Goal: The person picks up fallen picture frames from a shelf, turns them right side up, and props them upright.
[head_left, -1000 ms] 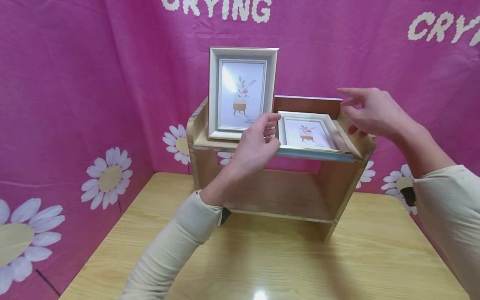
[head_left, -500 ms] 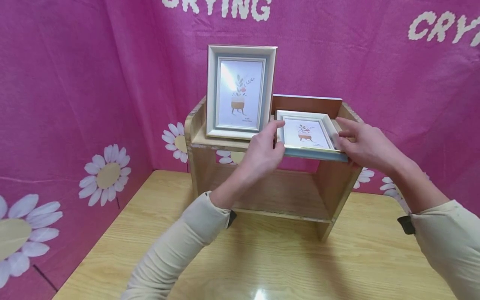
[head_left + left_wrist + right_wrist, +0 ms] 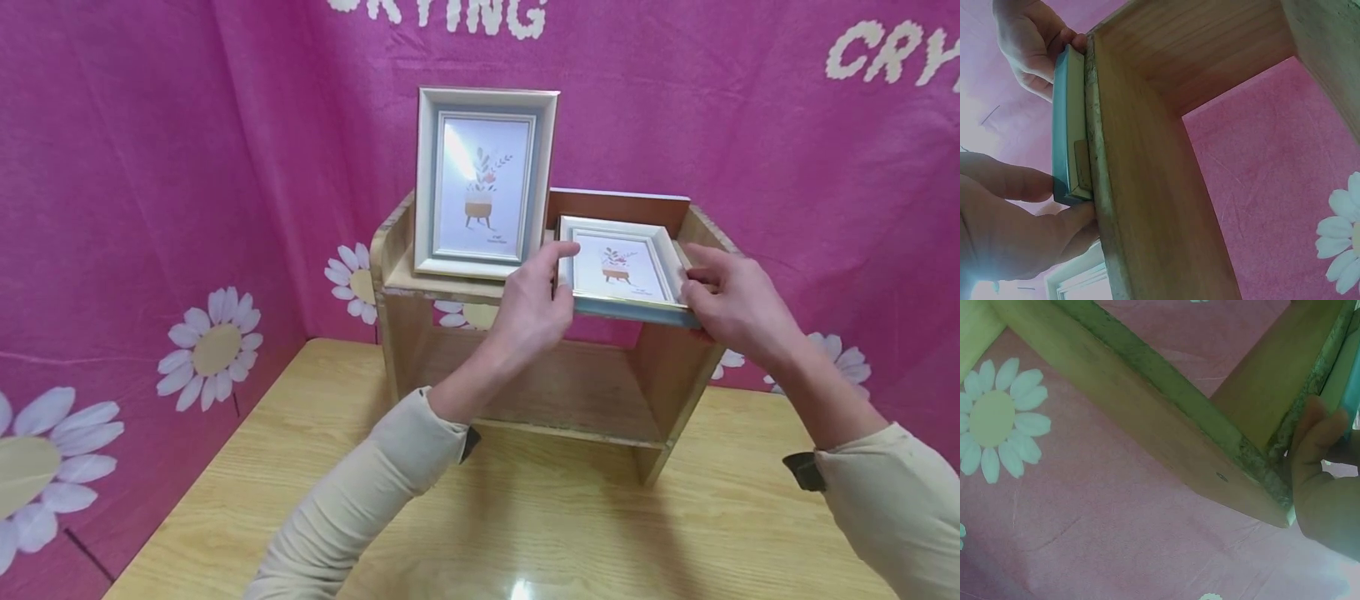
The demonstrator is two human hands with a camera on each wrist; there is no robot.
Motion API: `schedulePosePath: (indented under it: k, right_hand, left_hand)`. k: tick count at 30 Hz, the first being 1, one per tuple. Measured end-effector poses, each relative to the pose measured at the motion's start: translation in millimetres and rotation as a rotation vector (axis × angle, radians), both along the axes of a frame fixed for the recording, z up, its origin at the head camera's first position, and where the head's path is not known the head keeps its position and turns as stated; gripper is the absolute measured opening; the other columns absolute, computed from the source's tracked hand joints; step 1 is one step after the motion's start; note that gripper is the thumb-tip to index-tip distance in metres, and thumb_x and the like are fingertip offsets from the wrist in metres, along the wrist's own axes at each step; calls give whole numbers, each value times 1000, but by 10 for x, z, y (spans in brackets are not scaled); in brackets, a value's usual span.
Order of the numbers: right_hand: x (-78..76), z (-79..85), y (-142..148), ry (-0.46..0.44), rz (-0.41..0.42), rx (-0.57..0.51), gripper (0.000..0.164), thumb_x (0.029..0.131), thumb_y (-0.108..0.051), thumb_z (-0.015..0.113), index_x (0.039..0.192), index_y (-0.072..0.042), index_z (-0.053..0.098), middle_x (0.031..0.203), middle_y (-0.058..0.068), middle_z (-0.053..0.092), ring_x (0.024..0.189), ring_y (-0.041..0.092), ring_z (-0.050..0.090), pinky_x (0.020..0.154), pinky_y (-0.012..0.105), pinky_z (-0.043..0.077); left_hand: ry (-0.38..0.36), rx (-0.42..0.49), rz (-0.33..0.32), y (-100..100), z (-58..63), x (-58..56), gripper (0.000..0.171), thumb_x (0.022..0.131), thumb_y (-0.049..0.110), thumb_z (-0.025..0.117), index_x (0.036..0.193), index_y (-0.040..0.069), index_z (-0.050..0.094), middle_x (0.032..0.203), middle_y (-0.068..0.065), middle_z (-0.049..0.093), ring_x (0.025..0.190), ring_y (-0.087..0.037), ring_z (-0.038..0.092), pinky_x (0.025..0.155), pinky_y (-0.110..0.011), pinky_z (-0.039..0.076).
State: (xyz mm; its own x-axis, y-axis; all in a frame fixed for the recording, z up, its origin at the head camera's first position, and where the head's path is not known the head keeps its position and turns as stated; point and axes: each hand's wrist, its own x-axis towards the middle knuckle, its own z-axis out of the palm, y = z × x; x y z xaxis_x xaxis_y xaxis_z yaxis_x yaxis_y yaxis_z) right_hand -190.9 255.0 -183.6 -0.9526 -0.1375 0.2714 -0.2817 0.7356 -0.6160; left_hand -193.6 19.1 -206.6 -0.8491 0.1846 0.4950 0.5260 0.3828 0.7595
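A picture frame (image 3: 617, 267) with a potted-plant print lies face up on top of the small wooden shelf (image 3: 435, 287), its blue-grey front edge at the shelf's front. My left hand (image 3: 534, 300) pinches its left front corner; in the left wrist view, thumb and fingers sit on either side of the frame's corner (image 3: 1072, 137). At the right front corner my right hand (image 3: 742, 304) grips the edge, thumb in front, some fingers hidden below. A second picture frame (image 3: 483, 183) with the same print stands upright on the shelf's left half, just beside my left hand.
The shelf has a lower board (image 3: 562, 392) and raised side panels (image 3: 708, 229). It stands on a light wooden table (image 3: 540, 517). Behind and to the left hangs a pink cloth (image 3: 300, 167) with white daisies and lettering.
My right hand has come down from above the shelf's right end to the lying picture frame's right edge. My left hand has shifted slightly right, onto its left corner.
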Motion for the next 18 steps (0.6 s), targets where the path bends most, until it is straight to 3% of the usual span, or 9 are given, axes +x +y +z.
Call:
schedulePosePath:
  k: [5, 7, 10, 12, 14, 16, 18]
  right_hand:
    - [34, -74, -16, 96, -33, -103, 54, 97, -11, 46, 148, 6, 39, 128, 36, 57, 73, -7, 55, 52, 21, 55]
    - [46, -99, -27, 162, -50, -107, 53, 96, -10, 47, 146, 6, 42, 127, 34, 58, 76, -10, 55, 54, 14, 53]
    - [64, -131, -38, 234, -71, -89, 53, 97, -11, 48, 147, 5, 42, 129, 33, 58, 94, 8, 66, 62, 3, 47]
    - [85, -141, -37, 252, -93, -68, 54, 98, -12, 48, 149, 2, 40, 133, 32, 56, 110, 27, 65, 73, 3, 47]
    - [102, -143, -40, 259, -113, -63, 52, 97, -12, 49, 148, 1, 43, 133, 31, 56, 114, 40, 61, 78, 3, 44]
    - [117, -136, -39, 256, -131, -66, 53, 97, -13, 51, 148, 1, 42, 136, 31, 54, 119, 42, 58, 88, 9, 46]
    - [130, -130, -36, 250, -144, -63, 53, 97, -14, 51, 147, 2, 43, 137, 32, 52, 118, 42, 58, 91, 14, 47]
  left_hand:
    - [22, 81, -16, 3, -35, 2, 43, 92, -11, 50, 131, 4, 58, 129, -11, 64, 74, -12, 50, 70, -20, 45]
    - [38, 101, -23, 4, -43, -5, 42, 91, -12, 50, 129, 4, 59, 128, -12, 65, 64, -12, 43, 62, -21, 43]
    - [71, 120, -32, 8, -58, -15, 41, 90, -14, 50, 126, 2, 61, 127, -12, 65, 69, -12, 47, 64, -19, 44]
    - [85, 131, -38, 16, -70, -18, 41, 89, -15, 50, 124, 1, 62, 131, -12, 64, 90, -12, 60, 79, -16, 48]
    - [93, 150, -47, 25, -81, -20, 40, 89, -16, 49, 123, 0, 62, 135, -14, 62, 119, -15, 58, 98, -17, 46]
    - [102, 172, -57, 35, -88, -21, 41, 88, -18, 48, 123, -2, 62, 138, -16, 59, 134, -19, 50, 108, -21, 40]
    - [115, 197, -68, 47, -95, -27, 42, 87, -20, 47, 123, -3, 62, 139, -17, 58, 137, -22, 47, 109, -22, 39]
